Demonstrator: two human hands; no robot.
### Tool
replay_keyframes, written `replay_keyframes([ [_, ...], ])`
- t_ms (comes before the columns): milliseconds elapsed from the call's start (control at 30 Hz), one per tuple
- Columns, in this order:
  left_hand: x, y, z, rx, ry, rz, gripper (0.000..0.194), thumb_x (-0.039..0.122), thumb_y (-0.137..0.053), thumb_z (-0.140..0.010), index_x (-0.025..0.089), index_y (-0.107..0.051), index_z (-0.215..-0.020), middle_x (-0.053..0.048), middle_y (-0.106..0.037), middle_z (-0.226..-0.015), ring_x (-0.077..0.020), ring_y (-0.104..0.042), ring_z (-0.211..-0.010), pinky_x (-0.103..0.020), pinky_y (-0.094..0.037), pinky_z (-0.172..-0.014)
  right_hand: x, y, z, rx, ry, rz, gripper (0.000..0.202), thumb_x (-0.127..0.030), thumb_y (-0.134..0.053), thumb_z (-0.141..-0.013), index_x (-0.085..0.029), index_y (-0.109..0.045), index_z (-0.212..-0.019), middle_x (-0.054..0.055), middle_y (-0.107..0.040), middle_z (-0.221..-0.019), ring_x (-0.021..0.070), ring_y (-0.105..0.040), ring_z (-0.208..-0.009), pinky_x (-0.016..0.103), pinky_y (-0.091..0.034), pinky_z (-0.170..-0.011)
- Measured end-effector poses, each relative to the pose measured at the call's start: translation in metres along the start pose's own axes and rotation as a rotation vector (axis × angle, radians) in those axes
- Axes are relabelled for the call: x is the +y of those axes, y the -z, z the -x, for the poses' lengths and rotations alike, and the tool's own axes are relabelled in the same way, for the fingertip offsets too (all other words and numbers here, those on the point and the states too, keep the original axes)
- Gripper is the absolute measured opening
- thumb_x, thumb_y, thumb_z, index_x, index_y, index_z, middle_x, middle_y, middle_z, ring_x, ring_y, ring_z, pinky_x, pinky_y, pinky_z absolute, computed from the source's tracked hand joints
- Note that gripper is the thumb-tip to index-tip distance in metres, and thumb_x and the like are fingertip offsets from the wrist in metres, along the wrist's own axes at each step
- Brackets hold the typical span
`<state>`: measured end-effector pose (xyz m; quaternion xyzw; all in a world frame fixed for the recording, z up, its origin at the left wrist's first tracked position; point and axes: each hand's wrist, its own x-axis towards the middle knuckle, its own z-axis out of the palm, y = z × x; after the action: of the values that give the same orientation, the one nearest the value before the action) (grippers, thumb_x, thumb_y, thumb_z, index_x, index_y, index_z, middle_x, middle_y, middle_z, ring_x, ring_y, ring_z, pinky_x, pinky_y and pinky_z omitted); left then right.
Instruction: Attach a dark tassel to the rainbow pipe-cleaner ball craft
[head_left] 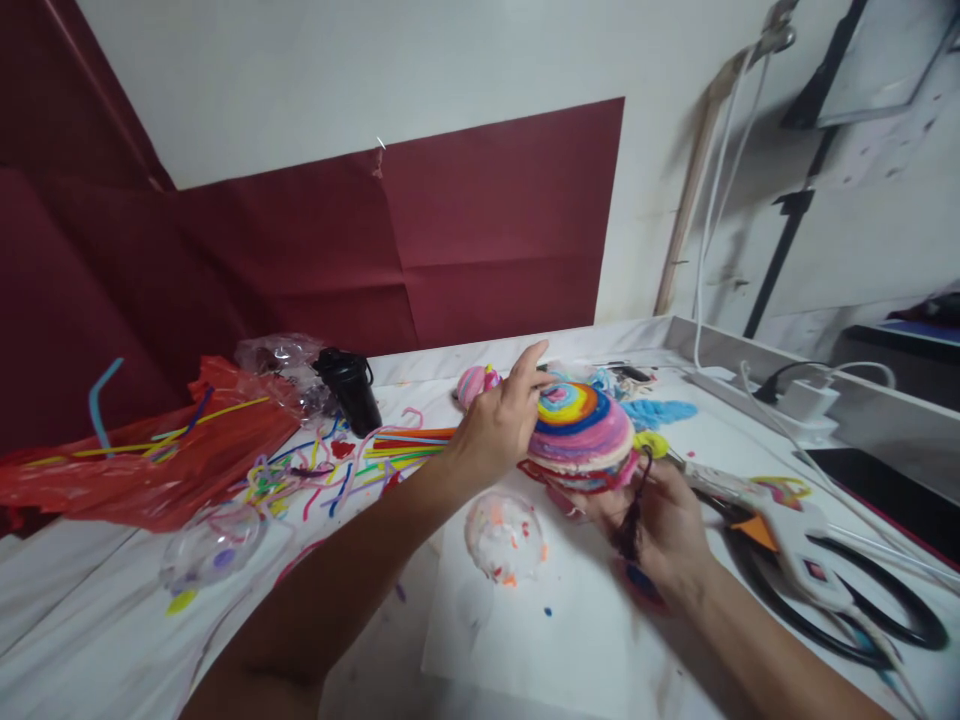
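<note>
On the counter (112, 640), a dome-shaped craft piece (581, 432) sits between the left hand (499, 425) and the right hand (660, 530), which is under its near edge. A glue gun (780, 535) lies to its right, a small dish (504, 538) just before it, loose pipe cleaners (337, 465) and a plastic bag (150, 455) to the left. A power strip (787, 400) sits behind, far right.

Nothing readable here

No words, brand names, numbers or signs legible anywhere. The white glue gun (780, 535) on the tabletop (600, 640) has a small dark patch on its grip, but it's way too blurry to tell if that's a label.
</note>
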<state>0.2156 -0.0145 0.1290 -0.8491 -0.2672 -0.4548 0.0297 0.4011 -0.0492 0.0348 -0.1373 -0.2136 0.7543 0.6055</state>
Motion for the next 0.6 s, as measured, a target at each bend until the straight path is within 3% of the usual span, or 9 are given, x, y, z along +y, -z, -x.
replay_keyframes([
  [67,-0.005,-0.004,-0.003,-0.002,0.010,0.006,0.053,0.011,-0.041,-0.094,0.020,-0.028,-0.145,-0.006,-0.071,-0.115,-0.0132,-0.068,-0.105,-0.026,-0.055,-0.091,-0.002,0.000,-0.005,-0.006,-0.016,-0.003,0.009,-0.022,-0.073,-0.062,-0.022,-0.064,-0.065,0.004,-0.075,-0.083,0.0299,-0.069,-0.095,0.048,-0.050,-0.095],
  [233,-0.017,-0.012,-0.008,-0.025,0.041,-0.024,0.053,0.009,-0.041,-0.093,0.017,-0.030,-0.144,-0.009,-0.070,-0.115,-0.0138,-0.068,-0.105,-0.026,-0.054,-0.092,-0.007,0.007,-0.018,-0.008,-0.028,-0.014,0.020,-0.024,-0.070,-0.065,-0.021,-0.067,-0.084,0.004,-0.075,-0.087,0.0278,-0.071,-0.088,0.047,-0.053,-0.090],
  [433,-0.022,-0.016,-0.007,-0.036,0.011,-0.068,0.052,0.009,-0.038,-0.094,0.016,-0.028,-0.144,-0.009,-0.070,-0.116,-0.0134,-0.068,-0.106,-0.026,-0.054,-0.091,-0.013,0.016,-0.029,-0.004,-0.047,-0.007,0.022,-0.025,-0.069,-0.066,-0.018,-0.067,-0.087,0.005,-0.074,-0.084,0.0260,-0.071,-0.076,0.044,-0.058,-0.075],
  [600,-0.022,-0.017,-0.005,-0.027,-0.018,-0.098,0.051,0.010,-0.039,-0.095,0.015,-0.028,-0.144,-0.009,-0.070,-0.115,-0.0132,-0.068,-0.104,-0.026,-0.055,-0.090,-0.013,0.018,-0.028,0.022,-0.035,-0.012,0.017,-0.023,-0.068,-0.066,-0.019,-0.068,-0.083,0.002,-0.073,-0.075,0.0232,-0.070,-0.065,0.042,-0.059,-0.072],
])
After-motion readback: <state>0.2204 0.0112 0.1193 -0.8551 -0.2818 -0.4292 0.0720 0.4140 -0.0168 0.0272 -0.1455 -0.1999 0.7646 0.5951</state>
